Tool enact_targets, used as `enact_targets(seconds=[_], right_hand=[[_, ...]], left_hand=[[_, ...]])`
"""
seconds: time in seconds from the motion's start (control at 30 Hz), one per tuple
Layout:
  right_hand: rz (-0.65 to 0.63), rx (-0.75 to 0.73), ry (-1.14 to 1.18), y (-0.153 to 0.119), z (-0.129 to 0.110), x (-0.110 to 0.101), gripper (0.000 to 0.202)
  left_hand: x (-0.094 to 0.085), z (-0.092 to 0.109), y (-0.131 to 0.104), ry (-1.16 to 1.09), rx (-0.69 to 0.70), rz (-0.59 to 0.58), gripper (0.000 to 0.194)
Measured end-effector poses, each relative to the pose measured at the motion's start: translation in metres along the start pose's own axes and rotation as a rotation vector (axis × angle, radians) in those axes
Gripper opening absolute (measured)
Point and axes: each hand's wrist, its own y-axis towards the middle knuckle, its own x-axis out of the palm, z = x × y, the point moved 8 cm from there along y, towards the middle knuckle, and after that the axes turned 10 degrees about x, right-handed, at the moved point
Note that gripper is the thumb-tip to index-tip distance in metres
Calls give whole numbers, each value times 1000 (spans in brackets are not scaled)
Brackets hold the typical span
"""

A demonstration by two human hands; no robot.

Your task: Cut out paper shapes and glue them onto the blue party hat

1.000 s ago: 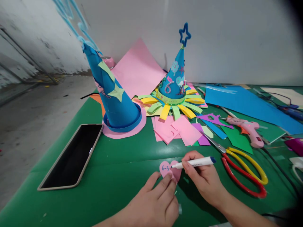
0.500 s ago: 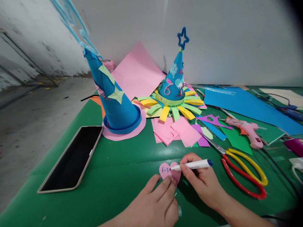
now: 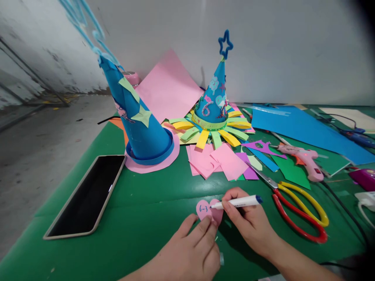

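At six o'clock on the tabletop (image 3: 140, 203), your left hand (image 3: 187, 249), loosely open, pins the paper heart (image 3: 201, 207) low, sensible for likely light, bendy paper; your right hand (image 3: 252, 222) pinches the marker (image 3: 244, 201).

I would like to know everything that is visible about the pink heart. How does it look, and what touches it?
The pink heart looks like plain paper or thin card, cut with two rounded lobes. It lies on the green table, lobes pointing away from the person. The left lobe bears "6-3" in blue. Fingers of the left hand press on its lower part, hiding the bottom point. The tip of a white marker, held in the right hand, appears to touch it near the middle.
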Motion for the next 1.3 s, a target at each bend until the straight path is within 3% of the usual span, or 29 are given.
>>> enact_targets(seconds=[0.63,1.13,1.3], right_hand=[[-18,99,171,0,9,0,8],[117,-74,58,-1,-6,-15,9],[65,26,103,1,3,-7,8]], left_hand=[[0,-2,1,-38,-3,-29,11],[2,-1,1,-56,24,-22,12],[1,-3,2,-60,-21,-25,12]])
